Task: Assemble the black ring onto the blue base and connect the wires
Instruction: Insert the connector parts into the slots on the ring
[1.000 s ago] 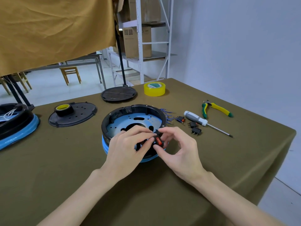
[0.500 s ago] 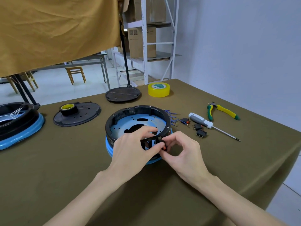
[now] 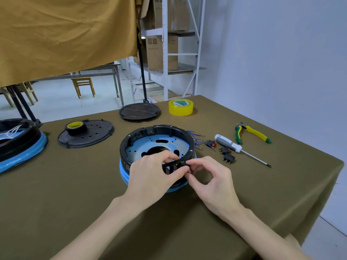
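The red switch (image 3: 190, 172), held up in plain sight a second earlier, had sunk against the near wall of the black ring (image 3: 157, 141), almost hidden by fingertips. The ring sat on the blue base (image 3: 125, 175) at centre frame. The right hand (image 3: 210, 182) pinched the switch; the left hand (image 3: 153, 176) gripped the ring's slotted wall. Blue wires (image 3: 196, 138), a screwdriver (image 3: 230, 145) and pliers (image 3: 251, 133) lay to the right on the table (image 3: 75, 184).
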A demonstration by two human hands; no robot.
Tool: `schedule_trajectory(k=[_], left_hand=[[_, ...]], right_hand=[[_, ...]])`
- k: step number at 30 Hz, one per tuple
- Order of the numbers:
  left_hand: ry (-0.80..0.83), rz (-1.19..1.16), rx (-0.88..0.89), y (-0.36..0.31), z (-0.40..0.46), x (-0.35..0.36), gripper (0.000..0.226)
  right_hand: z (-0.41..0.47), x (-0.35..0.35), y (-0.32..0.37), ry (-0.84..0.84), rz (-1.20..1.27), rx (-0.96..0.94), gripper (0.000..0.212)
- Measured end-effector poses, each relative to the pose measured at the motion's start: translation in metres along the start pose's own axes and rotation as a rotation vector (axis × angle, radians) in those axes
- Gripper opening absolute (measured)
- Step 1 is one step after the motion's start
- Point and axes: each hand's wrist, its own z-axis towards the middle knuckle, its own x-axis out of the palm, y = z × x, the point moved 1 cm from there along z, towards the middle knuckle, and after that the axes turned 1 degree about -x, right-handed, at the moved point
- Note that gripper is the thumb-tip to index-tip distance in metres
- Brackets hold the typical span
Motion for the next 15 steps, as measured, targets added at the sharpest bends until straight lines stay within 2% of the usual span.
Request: schedule_trajectory(k=[8, 15], left_hand=[[-0.009, 0.006, -0.008, -0.001, 0.001, 0.0004, 0.042], [0.039, 0.042, -0.039, 0.0022, 0.005, 0.0, 0.03]], right_hand=[[0.0005, 0.0001, 0.0034, -0.015, -0.017, 0.02, 0.036], [0.0072, 0.0069, -0.0013, 0.037, -0.067, 0.032, 0.033]])
